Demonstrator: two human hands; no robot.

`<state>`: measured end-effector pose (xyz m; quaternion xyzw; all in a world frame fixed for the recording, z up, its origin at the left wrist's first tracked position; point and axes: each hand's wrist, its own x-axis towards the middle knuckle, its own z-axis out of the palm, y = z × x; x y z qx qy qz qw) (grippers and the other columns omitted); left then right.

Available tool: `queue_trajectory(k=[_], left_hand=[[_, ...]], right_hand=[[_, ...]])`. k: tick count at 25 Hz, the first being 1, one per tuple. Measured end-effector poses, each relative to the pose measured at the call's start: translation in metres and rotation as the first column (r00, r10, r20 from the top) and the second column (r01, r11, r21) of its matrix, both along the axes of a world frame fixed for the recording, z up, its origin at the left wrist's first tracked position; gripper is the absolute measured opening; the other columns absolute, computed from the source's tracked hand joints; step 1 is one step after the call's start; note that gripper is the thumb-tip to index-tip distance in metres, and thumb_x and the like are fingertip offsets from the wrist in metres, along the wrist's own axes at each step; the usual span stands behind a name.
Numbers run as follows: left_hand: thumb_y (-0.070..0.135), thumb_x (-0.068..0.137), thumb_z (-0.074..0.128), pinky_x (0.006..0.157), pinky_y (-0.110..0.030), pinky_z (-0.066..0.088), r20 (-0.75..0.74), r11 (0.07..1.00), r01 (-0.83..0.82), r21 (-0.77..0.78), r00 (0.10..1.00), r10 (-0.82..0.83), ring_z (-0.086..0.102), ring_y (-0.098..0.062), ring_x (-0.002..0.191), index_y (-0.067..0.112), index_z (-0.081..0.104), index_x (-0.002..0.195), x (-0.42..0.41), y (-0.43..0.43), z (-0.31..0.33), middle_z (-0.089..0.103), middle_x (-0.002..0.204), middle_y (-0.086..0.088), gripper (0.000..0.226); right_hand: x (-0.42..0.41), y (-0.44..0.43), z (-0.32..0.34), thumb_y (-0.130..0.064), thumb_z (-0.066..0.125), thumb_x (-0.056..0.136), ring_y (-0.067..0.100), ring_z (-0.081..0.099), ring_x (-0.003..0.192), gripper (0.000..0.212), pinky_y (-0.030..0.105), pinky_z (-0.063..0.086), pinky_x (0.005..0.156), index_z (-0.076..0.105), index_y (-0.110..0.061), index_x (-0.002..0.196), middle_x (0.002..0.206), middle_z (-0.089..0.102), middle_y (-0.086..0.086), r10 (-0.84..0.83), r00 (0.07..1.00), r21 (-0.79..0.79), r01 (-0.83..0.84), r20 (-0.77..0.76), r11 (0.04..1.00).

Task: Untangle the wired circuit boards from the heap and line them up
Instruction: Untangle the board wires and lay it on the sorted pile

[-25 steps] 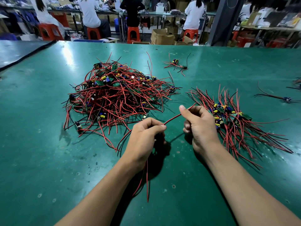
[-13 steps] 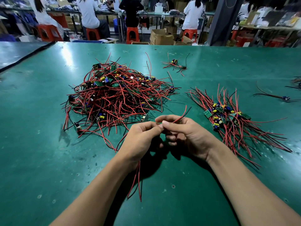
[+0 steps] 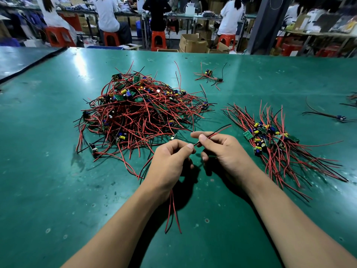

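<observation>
1. Both hands meet in the lower middle of the frame, just below the heap (image 3: 135, 113) of red and black wire and small green boards.
2. The left hand (image 3: 170, 163) is curled tight, thumb pressed onto the forefinger. Trailing wires (image 3: 172, 206) drop out from under it towards the bottom of the frame.
3. The right hand (image 3: 226, 151) pinches a red and black wire pair (image 3: 218, 131) between thumb and forefinger, other fingers loosely bent. The free ends poke out towards the upper right.
4. So the held piece runs long from bottom centre up to the upper right, stretched across both grips.
5. The key relation: the lined-up row (image 3: 270, 140) lies just right of the right hand, wires slanting from upper left to lower right. The right hand is the nearer one, so my guess is the piece goes rightward and needs turning to match that slant.
6. Hard to make out: the board of this piece is not visible. It may sit inside the left fist; I cannot tell.
7. Whether the held wires are fully free of the heap is unclear, since heap strands reach right up beside the left knuckles.
8. A small cluster (image 3: 209, 75) sits apart at upper centre on the green table (image 3: 48, 190), and a stray board (image 3: 341, 118) lies at the right edge.
</observation>
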<state>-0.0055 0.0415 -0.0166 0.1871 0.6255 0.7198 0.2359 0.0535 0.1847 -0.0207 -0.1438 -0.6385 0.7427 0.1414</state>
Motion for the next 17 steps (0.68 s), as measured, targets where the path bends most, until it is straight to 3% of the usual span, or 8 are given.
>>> queue_trajectory(k=[3,8,12,17], left_hand=[[0.014,0.094,0.062,0.060,-0.036,0.043,-0.115,0.998,-0.038,-0.042,0.993,0.033,0.051,-0.021,0.056,0.003,0.064,0.078,0.000,0.001,-0.004,0.053,0.055,-0.003,0.019],[0.016,0.093,0.064,0.062,-0.036,0.044,-0.189,0.995,-0.051,-0.090,0.981,0.033,0.051,-0.020,0.058,0.004,0.065,0.079,0.000,0.001,-0.004,0.055,0.061,-0.007,0.018],[0.014,0.094,0.061,0.056,-0.026,0.043,-0.125,0.996,0.015,-0.092,0.992,-0.026,0.053,-0.018,0.051,0.007,0.066,0.075,0.000,0.000,-0.003,0.057,0.052,-0.003,0.020],[0.014,0.094,0.060,0.051,-0.020,0.043,-0.078,0.997,0.034,-0.068,0.996,-0.039,0.053,-0.019,0.050,0.011,0.065,0.072,-0.002,0.000,-0.001,0.055,0.050,-0.002,0.023]], right_hand=[[0.000,0.004,0.001,-0.021,0.057,0.101,0.017,0.041,0.044,0.020,0.025,0.035,0.042,0.074,-0.016,0.110,0.056,0.048,0.006,-0.046,0.999,-0.002,0.046,0.030,0.999],[0.001,0.019,0.004,-0.018,0.052,0.103,0.014,0.036,0.042,0.021,0.021,0.031,0.042,0.071,-0.014,0.110,0.051,0.046,-0.001,-0.194,0.979,-0.022,0.196,0.059,0.980],[0.001,0.020,0.000,-0.025,0.061,0.099,0.012,0.036,0.041,0.015,0.018,0.028,0.040,0.076,-0.022,0.102,0.054,0.049,-0.002,-0.279,0.959,0.084,0.282,-0.045,0.956],[-0.002,0.021,-0.001,-0.030,0.067,0.095,0.007,0.039,0.041,0.015,0.015,0.026,0.038,0.079,-0.026,0.088,0.068,0.060,-0.012,-0.363,0.921,0.094,0.377,-0.142,0.921]])
